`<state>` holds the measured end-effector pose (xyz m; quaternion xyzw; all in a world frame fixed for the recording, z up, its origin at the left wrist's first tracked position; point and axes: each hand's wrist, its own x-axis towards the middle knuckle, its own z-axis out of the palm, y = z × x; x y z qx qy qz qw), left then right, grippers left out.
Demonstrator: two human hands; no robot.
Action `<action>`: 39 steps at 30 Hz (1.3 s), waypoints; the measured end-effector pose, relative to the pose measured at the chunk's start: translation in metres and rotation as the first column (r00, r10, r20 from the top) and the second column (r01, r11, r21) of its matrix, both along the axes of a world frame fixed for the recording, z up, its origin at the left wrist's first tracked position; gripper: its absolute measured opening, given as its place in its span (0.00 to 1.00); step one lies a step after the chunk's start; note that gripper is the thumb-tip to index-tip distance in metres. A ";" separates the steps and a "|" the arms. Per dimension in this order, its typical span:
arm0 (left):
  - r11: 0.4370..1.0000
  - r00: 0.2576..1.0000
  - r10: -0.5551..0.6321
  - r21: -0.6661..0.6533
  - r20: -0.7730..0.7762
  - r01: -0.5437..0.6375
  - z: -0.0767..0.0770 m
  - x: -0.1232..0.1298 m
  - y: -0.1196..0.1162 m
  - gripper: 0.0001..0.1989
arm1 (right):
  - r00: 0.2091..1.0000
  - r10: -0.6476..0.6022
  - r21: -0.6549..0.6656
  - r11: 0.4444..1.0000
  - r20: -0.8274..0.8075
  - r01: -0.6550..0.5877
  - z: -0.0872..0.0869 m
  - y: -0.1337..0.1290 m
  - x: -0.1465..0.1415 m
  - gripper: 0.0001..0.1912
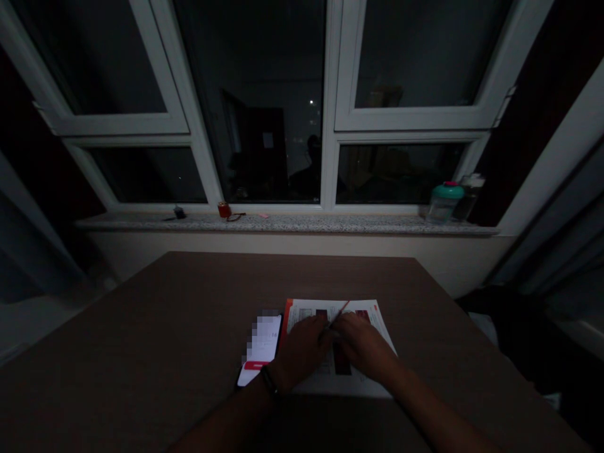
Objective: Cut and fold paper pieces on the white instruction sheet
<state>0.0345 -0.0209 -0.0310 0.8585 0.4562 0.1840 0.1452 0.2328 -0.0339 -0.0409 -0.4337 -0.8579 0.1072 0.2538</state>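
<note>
A printed sheet or booklet (377,384) with an orange left edge and dark pictures lies on the table in front of me. Over its middle my left hand (306,349), with a dark band on the wrist, is closed at one end of a slim pen (343,308). My right hand (363,343) is curled around the same pen from the other side, fingertips nearly meeting the left ones. The pen's reddish end sticks up past the fingers; its lower part is hidden. Left of the booklet, a phone (264,343) with a lit screen lies near my left wrist.
The brown table (141,340) reaches toward a speckled window sill (292,223). On the sill stand a small dark bottle (178,212), a red jar (224,209) and a teal-lidded bottle (444,202) beside a clear one (469,196). Dark cloth (509,333) lies beyond the table's right edge.
</note>
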 end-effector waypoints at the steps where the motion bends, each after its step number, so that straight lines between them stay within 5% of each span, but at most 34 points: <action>1: 0.999 0.999 0.006 -0.034 0.048 -0.004 0.000 0.001 -0.001 0.10 | 1.000 -0.009 -0.001 1.000 -0.028 0.009 0.000 0.000 0.000 0.15; 5: 0.989 0.982 0.060 -0.145 0.177 -0.034 -0.004 0.005 -0.002 0.07 | 0.998 -0.039 -0.016 0.999 -0.057 0.038 0.002 0.000 0.001 0.10; 10: 0.989 0.987 0.137 -0.075 0.082 -0.131 -0.010 0.003 -0.001 0.08 | 0.999 -0.036 -0.030 0.999 -0.011 0.035 0.000 0.000 -0.001 0.11; 16: 0.995 0.994 0.102 0.012 0.031 -0.102 -0.012 -0.002 0.001 0.06 | 0.999 -0.044 -0.077 0.996 0.033 0.046 -0.004 0.002 -0.002 0.16; 31: 0.976 0.975 0.189 -0.136 0.117 -0.172 -0.010 -0.006 0.009 0.02 | 0.998 -0.054 -0.201 0.979 -0.034 0.046 -0.012 0.010 0.001 0.15; 39: 0.982 0.954 0.142 -0.158 0.265 -0.103 -0.017 -0.005 0.014 0.11 | 0.960 -0.279 -0.071 0.958 -0.029 0.276 -0.015 0.011 0.001 0.24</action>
